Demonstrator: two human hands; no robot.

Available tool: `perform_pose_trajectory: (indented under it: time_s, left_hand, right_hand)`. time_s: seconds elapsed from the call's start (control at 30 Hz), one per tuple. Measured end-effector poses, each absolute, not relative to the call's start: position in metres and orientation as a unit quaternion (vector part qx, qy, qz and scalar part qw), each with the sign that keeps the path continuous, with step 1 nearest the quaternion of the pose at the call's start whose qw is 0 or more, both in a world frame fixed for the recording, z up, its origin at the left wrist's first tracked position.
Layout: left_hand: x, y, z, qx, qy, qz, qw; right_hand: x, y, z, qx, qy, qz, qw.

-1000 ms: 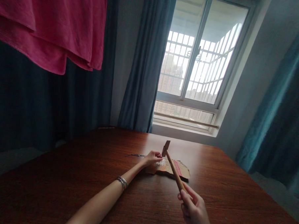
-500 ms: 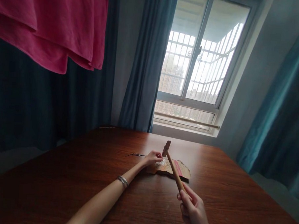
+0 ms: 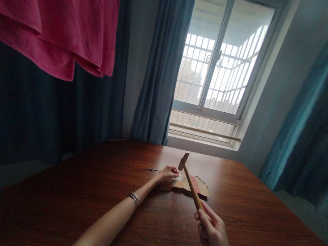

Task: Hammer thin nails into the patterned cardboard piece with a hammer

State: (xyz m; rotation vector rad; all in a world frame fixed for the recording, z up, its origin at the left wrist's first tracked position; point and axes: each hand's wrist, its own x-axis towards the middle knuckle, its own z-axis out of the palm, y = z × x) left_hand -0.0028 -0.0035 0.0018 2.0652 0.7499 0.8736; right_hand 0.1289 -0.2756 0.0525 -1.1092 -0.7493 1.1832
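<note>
My right hand is wrapped round the lower handle of a hammer. The hammer's head is raised above a torn piece of cardboard that lies on the table. A pink strip crosses the cardboard, and its left part is speckled with pale and orange bits. At the cardboard's left end is my left hand, its fingers pinched together close to the hammer head. Whatever those fingers hold is too small to make out. A bracelet circles my left wrist.
A thin dark metal tool lies on the brown wooden table left of my left hand. Pink cloth hangs at the upper left. Behind the table are blue curtains and a barred window.
The hammer head has risen very slightly. My left hand and the cardboard stay in the same place.
</note>
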Motion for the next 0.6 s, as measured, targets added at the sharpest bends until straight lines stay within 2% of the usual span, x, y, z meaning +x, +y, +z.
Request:
perform_pose_trajectory:
  time_s: [0.37, 0.6]
  left_hand:
    - [-0.002, -0.003, 0.001, 0.803, 0.301, 0.344, 0.382]
    - [-0.002, -0.001, -0.001, 0.802, 0.295, 0.345, 0.389]
  right_hand:
    - [0.13, -0.275, 0.051, -0.48, -0.316, 0.525, 0.628]
    - [0.118, -0.275, 0.045, -0.482, -0.292, 0.472, 0.678]
